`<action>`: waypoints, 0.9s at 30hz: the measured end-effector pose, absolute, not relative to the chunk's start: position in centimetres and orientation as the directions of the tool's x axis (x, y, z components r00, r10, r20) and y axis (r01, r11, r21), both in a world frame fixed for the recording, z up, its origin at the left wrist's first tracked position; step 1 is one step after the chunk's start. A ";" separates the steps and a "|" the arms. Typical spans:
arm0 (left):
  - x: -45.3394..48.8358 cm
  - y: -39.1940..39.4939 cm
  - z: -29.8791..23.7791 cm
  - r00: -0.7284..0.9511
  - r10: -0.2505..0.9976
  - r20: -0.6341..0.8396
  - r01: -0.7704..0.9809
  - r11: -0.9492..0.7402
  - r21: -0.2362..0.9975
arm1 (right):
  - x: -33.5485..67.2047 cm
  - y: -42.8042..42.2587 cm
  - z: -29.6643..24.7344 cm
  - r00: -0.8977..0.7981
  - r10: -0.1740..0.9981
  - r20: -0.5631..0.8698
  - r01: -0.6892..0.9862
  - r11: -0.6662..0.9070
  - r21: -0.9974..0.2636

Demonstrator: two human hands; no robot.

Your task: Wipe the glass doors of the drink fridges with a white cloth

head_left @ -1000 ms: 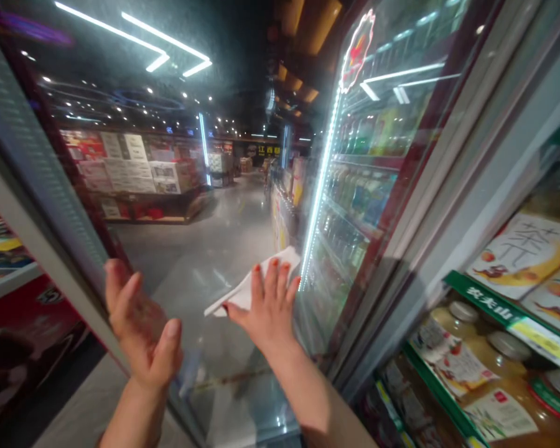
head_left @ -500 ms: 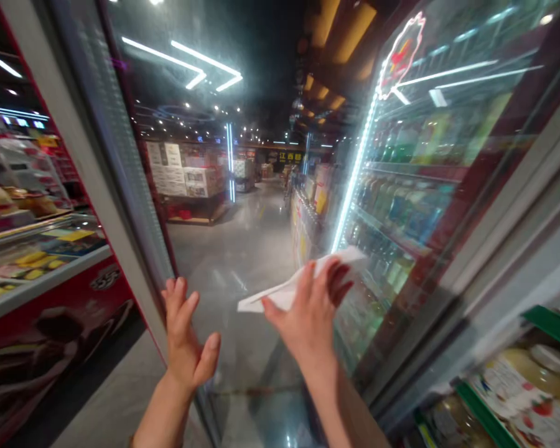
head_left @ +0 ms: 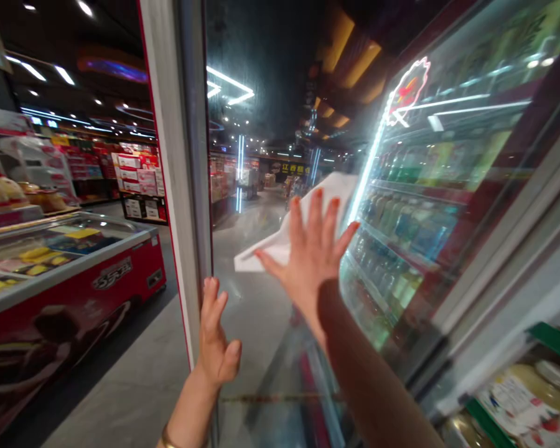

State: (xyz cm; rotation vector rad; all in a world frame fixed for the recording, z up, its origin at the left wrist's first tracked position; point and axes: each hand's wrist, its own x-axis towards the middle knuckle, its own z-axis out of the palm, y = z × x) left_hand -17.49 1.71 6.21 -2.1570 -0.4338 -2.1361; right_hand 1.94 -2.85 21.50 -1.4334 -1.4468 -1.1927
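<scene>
My right hand point(head_left: 315, 261) holds a white cloth or paper wipe point(head_left: 268, 249) under its spread fingers and palm, flat against the glass door point(head_left: 270, 323). The thumb lies over the wipe's lower left part, and its upper right corner sticks out beyond the fingers. My left hand point(head_left: 217, 342), fingers stretched up and thumb apart, is at the inner edge of the pale door frame point(head_left: 168, 124). It holds nothing; whether the fingertips press on the frame is hard to tell. A bracelet point(head_left: 168, 437) circles the left wrist.
Left of the door stands a red chest freezer point(head_left: 126, 274) with a glass top. Shelves of bottles point(head_left: 401, 218) and a lit strip show in the glass on the right. Jars point(head_left: 527, 398) in green-edged boxes are at the lower right. Stacked cartons point(head_left: 137, 177) stand behind the freezer.
The view has turned left, with the door frame now nearer the middle. My right hand has moved up the glass with the wipe, its fingers now spread flat. My left hand stays by the frame.
</scene>
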 end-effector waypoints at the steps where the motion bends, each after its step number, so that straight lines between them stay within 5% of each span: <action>1: -17.5 1.8 6.2 -0.006 0.151 0.988 0.247 -0.958 0.148 | 4.7 -3.2 23.0 0.005 0.239 0.971 0.991 -0.133 0.028; 4: -17.3 2.0 6.0 -0.007 0.168 0.986 0.271 -0.949 0.163 | 10.1 -4.9 20.9 0.218 0.093 0.972 0.950 -0.249 -0.189; 6: -17.0 2.0 6.0 -0.003 0.179 0.984 0.296 -0.939 0.172 | 8.8 -5.5 15.8 0.247 0.070 0.967 0.943 -0.249 -0.223; 9: -17.0 1.9 6.1 -0.017 0.186 0.982 0.303 -0.935 0.182 | 2.3 -5.0 10.7 0.012 0.299 0.954 0.989 -0.147 0.033; 12: -17.2 1.9 6.5 -0.026 0.167 0.986 0.282 -0.945 0.167 | 0.1 -4.0 14.9 -0.177 0.407 0.896 0.977 -0.035 0.208; 16: -17.1 2.2 7.1 -0.022 0.149 0.989 0.283 -0.948 0.149 | 9.4 -5.8 21.0 0.176 0.231 0.957 0.965 -0.234 -0.122; 19: -16.7 1.8 7.3 -0.024 0.160 0.987 0.292 -0.943 0.160 | 12.9 -7.3 15.7 0.344 0.135 0.929 0.914 -0.277 -0.298; 21: -16.3 1.3 7.6 -0.036 0.174 0.984 0.288 -0.941 0.177 | 10.7 -7.2 9.7 0.284 0.179 0.942 0.937 -0.258 -0.233; 23: -15.8 0.8 8.1 -0.056 0.204 0.977 0.301 -0.930 0.211 | 6.4 -6.1 5.8 0.042 0.322 0.946 0.990 -0.143 0.004; 25: -15.1 0.5 8.7 -0.041 0.246 0.968 0.375 -0.895 0.243 | 3.4 -4.8 6.4 -0.170 0.373 0.912 0.984 0.015 0.178; 27: -14.1 0.2 9.4 0.018 0.291 0.957 0.499 -0.831 0.244 | 4.2 -4.5 10.4 -0.165 0.366 0.916 0.986 0.042 0.161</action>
